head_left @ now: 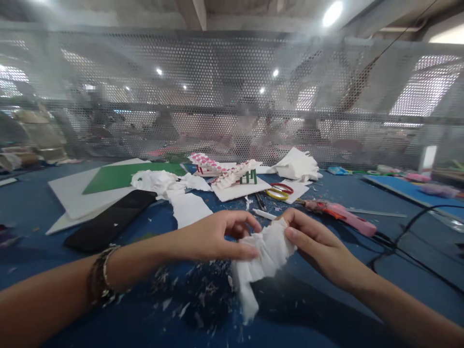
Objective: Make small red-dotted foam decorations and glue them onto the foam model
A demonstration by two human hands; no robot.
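Note:
A gathered strip of white tissue paper (268,253) is held up between my two hands, its loose end hanging toward the table. My left hand (224,237) pinches the strip's left part between thumb and fingers. On the other side, my right hand (311,244) grips its upper right end, thumb in front. Small white paper scraps (197,295) lie scattered on the blue table below. Just behind the hands are a white pen-like stick (264,214) and scissors with red and yellow handles (277,194).
A pink glue gun (344,216) with a black cable (402,232) lies at right. Left are a black case (112,220), green sheet (108,179) and crumpled white paper (155,181). A small pink-and-white paper model (228,174) stands behind, before a perforated metal screen (224,87).

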